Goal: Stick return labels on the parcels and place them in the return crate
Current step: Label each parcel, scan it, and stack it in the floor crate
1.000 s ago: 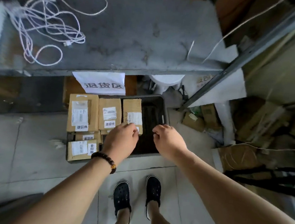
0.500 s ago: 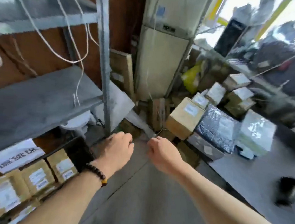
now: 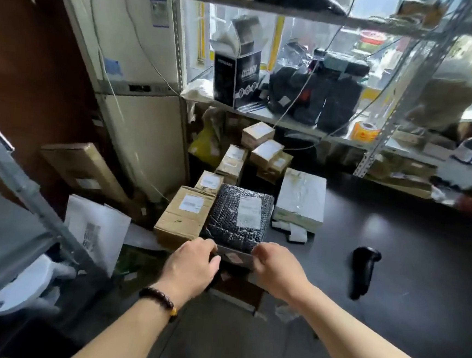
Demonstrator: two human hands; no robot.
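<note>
A black bubble-wrapped parcel (image 3: 237, 219) with a white label lies on the dark table (image 3: 394, 249), on top of a flat dark box (image 3: 235, 259). My left hand (image 3: 193, 263), bead bracelet on the wrist, is at the parcel's near left corner. My right hand (image 3: 275, 268) is at its near right corner. On both hands the fingers are loosely curled at the front edge, and no grip shows. The return crate is out of view.
A brown carton (image 3: 185, 217) sits left of the black parcel and a white-wrapped parcel (image 3: 300, 201) right of it, with several small boxes (image 3: 260, 152) behind. A black scanner (image 3: 362, 272) lies on the table at the right. An orange label roll (image 3: 364, 131) stands on the metal shelf.
My view has swung from the return crate on the floor up and right to the parcel table. Both hands have left the crate and arrived at the black parcel's front edge.
</note>
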